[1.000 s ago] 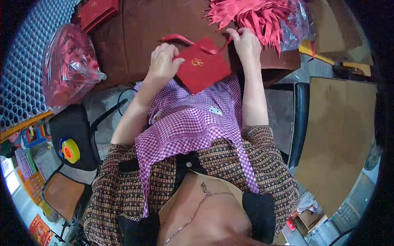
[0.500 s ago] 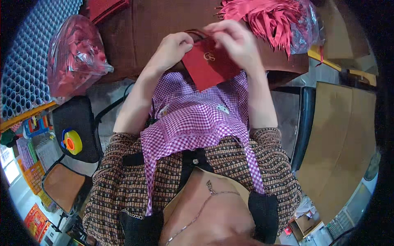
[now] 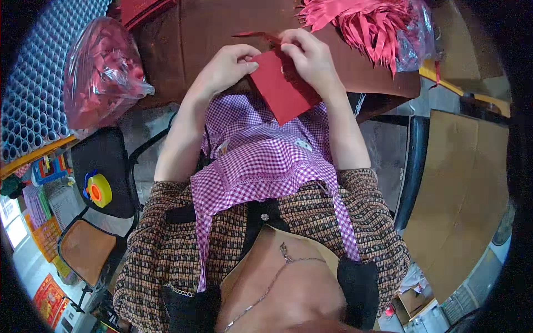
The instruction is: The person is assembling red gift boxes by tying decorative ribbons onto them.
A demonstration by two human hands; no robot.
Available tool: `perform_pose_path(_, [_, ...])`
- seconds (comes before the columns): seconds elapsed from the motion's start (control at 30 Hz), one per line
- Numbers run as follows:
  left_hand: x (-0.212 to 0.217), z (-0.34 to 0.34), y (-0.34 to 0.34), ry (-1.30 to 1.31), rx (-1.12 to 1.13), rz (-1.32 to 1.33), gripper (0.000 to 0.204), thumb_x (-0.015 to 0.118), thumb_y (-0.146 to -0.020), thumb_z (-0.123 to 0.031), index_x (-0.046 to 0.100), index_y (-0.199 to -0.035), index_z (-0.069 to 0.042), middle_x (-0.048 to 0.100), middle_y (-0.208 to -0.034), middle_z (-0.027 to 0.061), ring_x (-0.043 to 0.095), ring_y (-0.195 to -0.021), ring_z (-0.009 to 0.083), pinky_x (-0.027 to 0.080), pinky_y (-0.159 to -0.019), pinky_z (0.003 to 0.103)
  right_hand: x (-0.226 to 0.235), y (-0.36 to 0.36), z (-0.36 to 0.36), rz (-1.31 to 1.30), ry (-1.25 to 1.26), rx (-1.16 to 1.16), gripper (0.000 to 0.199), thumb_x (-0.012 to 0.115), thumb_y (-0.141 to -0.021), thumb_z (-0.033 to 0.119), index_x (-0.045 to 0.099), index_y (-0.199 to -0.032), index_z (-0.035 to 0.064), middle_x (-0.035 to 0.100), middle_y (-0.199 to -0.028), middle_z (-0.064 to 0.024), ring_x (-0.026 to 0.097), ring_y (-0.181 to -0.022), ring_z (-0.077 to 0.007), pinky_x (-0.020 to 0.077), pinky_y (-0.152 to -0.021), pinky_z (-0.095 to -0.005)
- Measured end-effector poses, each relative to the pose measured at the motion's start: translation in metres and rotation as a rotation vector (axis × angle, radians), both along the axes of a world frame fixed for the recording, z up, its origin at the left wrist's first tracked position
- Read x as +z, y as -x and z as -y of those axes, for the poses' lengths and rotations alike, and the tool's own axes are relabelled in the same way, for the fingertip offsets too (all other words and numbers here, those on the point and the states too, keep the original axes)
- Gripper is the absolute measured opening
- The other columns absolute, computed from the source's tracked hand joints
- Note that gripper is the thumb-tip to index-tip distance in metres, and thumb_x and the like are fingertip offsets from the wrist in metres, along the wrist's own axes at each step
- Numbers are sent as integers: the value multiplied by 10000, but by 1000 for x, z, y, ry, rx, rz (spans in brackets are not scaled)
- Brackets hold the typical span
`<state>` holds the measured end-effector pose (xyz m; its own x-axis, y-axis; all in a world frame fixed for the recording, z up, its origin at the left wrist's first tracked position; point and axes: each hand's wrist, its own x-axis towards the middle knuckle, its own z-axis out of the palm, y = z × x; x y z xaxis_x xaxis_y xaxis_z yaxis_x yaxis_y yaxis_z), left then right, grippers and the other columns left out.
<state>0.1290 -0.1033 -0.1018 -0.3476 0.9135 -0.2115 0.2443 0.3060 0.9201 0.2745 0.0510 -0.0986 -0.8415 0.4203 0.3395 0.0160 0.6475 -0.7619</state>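
Note:
A small red paper bag (image 3: pixel 284 94) with a gold emblem hangs tilted over the table's near edge, in front of my checked apron. My left hand (image 3: pixel 229 67) pinches its upper left corner between thumb and fingers. My right hand (image 3: pixel 308 60) grips the top edge on the right, and its thumb partly covers the emblem. A dark red ribbon (image 3: pixel 255 35) sticks out leftward from my right fingers, above the bag. The bag's opening is hidden from view.
A loose pile of red ribbons (image 3: pixel 369 33) lies at the table's far right. On the left stands a clear plastic bag (image 3: pixel 102 75) of red pieces. Red folded items (image 3: pixel 145 10) sit at the back left. Cardboard (image 3: pixel 452 194) leans at the right; a yellow tape roll (image 3: pixel 100 190) rests on a chair.
My right hand has shifted slightly left and its thumb now covers part of the emblem. The ribbon, looped above the bag before, now stretches out to the left. The bag has turned a little.

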Motion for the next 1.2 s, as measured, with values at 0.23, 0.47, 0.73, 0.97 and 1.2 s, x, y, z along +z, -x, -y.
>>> perform_pose_path(0.23, [25,5,-10,-31,69,-117,265,614,-838,-52,618,-1093,20,628,-892,-4,520,-780,66,436,-704,220,7,-18,30,-140,25,-83,112,633,-813,47,628,-908,-12,650,-859,-119,639,-791,-195,501,-713,-293])
perform_pose_path(0.47, [28,3,-20,-167,139,-278,255,637,-824,-59,627,-1071,4,628,-862,3,511,-747,63,436,-679,218,5,-14,38,-147,7,-149,89,630,-809,44,622,-877,-13,643,-829,-121,641,-747,-227,501,-716,-308])
perform_pose_path(0.73, [28,2,-25,-201,166,-296,244,640,-826,-68,629,-1058,5,625,-830,4,507,-703,60,439,-636,218,-2,-8,40,-237,-268,-226,77,642,-801,69,589,-837,27,613,-804,-117,596,-774,-301,482,-784,-385])
perform_pose_path(0.97, [38,2,-33,-98,202,-251,224,635,-819,-72,640,-1028,8,630,-792,12,520,-678,64,448,-620,226,3,-9,51,-227,-462,-224,108,653,-782,69,554,-807,34,574,-763,-117,561,-714,-303,441,-660,-406])
perform_pose_path(1.2, [30,-1,-42,-263,219,-512,217,612,-798,-54,644,-1000,20,654,-820,120,613,-745,166,492,-680,292,4,-9,59,-174,-444,-289,100,639,-783,48,545,-807,23,561,-738,-135,567,-669,-316,457,-617,-413])
